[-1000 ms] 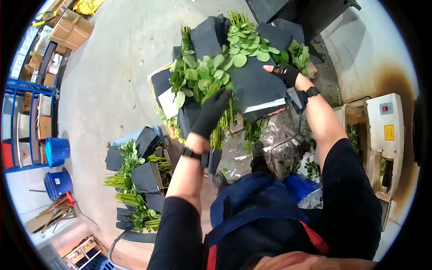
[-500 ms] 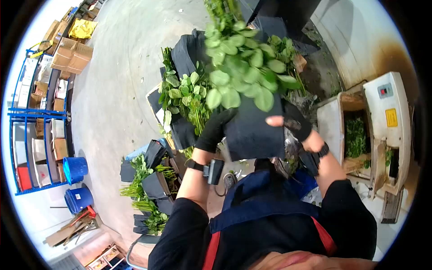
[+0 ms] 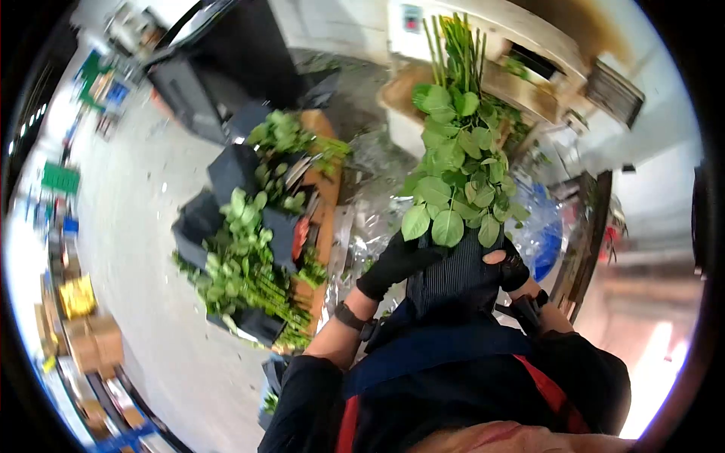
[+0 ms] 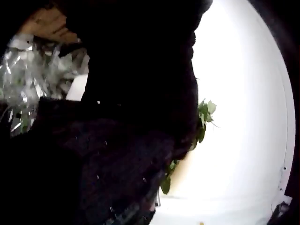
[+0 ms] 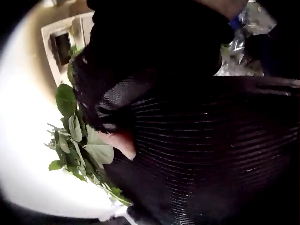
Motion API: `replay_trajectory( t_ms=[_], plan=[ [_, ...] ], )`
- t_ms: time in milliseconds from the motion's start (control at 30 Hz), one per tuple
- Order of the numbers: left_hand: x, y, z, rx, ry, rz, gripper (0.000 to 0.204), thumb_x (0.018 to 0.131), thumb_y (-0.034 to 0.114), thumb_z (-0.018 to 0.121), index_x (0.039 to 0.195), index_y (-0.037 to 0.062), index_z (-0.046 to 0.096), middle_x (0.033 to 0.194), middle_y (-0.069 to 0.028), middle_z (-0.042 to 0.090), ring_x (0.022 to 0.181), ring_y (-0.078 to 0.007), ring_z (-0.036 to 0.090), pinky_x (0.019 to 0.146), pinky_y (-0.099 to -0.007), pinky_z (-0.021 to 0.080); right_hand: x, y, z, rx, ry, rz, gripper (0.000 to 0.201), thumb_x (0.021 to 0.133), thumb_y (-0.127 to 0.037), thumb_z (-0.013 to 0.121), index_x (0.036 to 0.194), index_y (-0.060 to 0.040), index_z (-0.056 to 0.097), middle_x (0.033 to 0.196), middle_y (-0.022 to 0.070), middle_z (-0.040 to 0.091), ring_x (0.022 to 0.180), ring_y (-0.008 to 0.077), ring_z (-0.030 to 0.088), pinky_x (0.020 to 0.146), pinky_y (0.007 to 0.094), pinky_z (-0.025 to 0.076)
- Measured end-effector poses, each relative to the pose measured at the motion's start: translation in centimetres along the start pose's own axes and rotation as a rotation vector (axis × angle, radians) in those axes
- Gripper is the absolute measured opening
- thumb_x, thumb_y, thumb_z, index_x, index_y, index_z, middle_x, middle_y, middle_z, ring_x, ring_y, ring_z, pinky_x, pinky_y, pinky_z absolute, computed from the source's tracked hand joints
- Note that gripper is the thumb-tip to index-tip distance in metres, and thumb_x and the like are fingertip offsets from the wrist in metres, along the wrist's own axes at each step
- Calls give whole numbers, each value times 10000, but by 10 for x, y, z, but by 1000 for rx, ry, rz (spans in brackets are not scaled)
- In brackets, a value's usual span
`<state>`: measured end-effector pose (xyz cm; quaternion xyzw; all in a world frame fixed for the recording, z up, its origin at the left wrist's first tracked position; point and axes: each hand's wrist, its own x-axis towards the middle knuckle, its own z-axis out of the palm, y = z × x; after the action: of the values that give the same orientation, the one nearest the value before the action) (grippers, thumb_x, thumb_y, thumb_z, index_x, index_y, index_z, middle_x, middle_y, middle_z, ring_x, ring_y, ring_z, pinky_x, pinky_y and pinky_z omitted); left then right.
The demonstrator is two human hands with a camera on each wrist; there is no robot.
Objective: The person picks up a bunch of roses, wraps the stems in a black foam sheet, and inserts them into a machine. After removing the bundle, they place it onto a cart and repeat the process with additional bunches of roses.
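A bundle of leafy green stems (image 3: 461,158), its lower end in a black ribbed wrap (image 3: 453,275), is held in front of the apron, stem ends pointing away. My left hand (image 3: 396,264), in a black glove, grips the wrap's left side. On its right side my gloved right hand (image 3: 513,268) holds it, bare thumb tip lying on the wrap. The right wrist view shows that thumb on the ribbed wrap (image 5: 187,154) beside leaves (image 5: 77,140). In the left wrist view the dark glove and wrap (image 4: 117,159) merge, and the fingers cannot be made out.
More wrapped leafy bundles (image 3: 242,264) lie to the left on a pile with a cardboard edge (image 3: 325,219). A white machine (image 3: 521,45) stands ahead at right, a black bin (image 3: 234,68) ahead at left. Clear plastic and a blue container (image 3: 547,241) are at right.
The view has swung right, toward the machine. The wrapped bundle, lifted from the pile earlier, is now close to the body between both hands.
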<state>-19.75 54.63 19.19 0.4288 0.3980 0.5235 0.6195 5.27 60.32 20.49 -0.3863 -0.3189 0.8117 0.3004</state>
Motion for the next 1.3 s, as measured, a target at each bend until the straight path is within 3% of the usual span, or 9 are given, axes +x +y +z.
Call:
replay_trajectory(
  t_ms=[33, 367, 400, 633, 767, 933, 1067, 1200, 1300],
  plan=[
    [24, -7, 12, 70, -22, -26, 683, 749, 166, 769, 1314, 10, 418, 1249, -113, 536, 1177, -188, 489, 984, -338, 399, 5, 9, -38, 19, -85, -152, 581, 744, -173, 737, 1248, 5, 510, 1140, 103, 598, 1003, 232, 592, 880, 325, 497],
    [295, -52, 48, 654, -313, 126, 345, 834, 139, 549, 1173, 83, 580, 1129, -192, 602, 1038, -356, 582, 871, -400, 467, 88, -103, -147, 248, 375, -204, 555, 748, -253, 717, 1214, -13, 534, 1073, 95, 620, 892, 218, 624, 798, 330, 526],
    [328, -50, 46, 983, -388, 716, 392, 821, 146, 568, 1209, 96, 571, 1138, -195, 602, 1053, -352, 581, 897, -385, 457, 104, -116, -157, 253, 384, -221, 556, 748, -259, 716, 1213, -14, 536, 1072, 93, 620, 890, 214, 623, 798, 324, 521],
    [583, -57, 55, 239, -352, 113, 317, 865, 237, 631, 1111, 38, 617, 1014, -94, 661, 878, -195, 623, 776, -286, 491, 215, -275, -252, -227, 352, -458, 433, 818, -191, 601, 1216, -30, 545, 1132, 98, 599, 996, 202, 580, 879, 310, 464],
    [627, -50, 46, 478, -375, 142, 324, 852, 142, 502, 1145, 41, 594, 1082, -228, 617, 970, -372, 608, 826, -412, 488, 279, -321, -319, -604, 227, -540, 363, 869, -137, 520, 1217, -36, 548, 1178, 105, 583, 1052, 201, 559, 919, 310, 438],
    [529, 4, 65, 151, -298, -226, 423, 907, 316, 569, 1192, 2, 573, 1116, -163, 625, 1008, -247, 599, 905, -333, 455, 219, -266, -229, -217, 301, -401, 421, 879, -208, 584, 1249, -14, 524, 1237, 110, 559, 1104, 202, 546, 956, 322, 431],
    [446, -54, 29, 920, -412, 112, 490, 933, 331, 529, 1292, 2, 476, 1255, -156, 553, 1129, -259, 530, 998, -363, 387, 176, -166, -189, -129, 428, -339, 499, 872, -269, 612, 1277, 0, 499, 1261, 92, 550, 1109, 213, 552, 978, 329, 428],
    [347, -98, -13, 214, -347, -238, 373, 914, 237, 574, 1238, 53, 542, 1220, -108, 589, 1107, -190, 543, 985, -341, 407, 149, -91, -162, -86, 332, 28, 443, 911, -258, 588, 1264, -4, 499, 1239, 55, 545, 1078, 197, 538, 939, 349, 435],
    [253, -46, -30, 247, -203, -250, 334, 837, 244, 677, 1113, 62, 633, 1077, -96, 663, 1006, -198, 605, 930, -347, 452, 141, -33, -161, -883, 0, -139, 432, 905, -275, 596, 1226, 3, 519, 1193, 47, 561, 1013, 202, 557, 912, 348, 448]
  ],
)
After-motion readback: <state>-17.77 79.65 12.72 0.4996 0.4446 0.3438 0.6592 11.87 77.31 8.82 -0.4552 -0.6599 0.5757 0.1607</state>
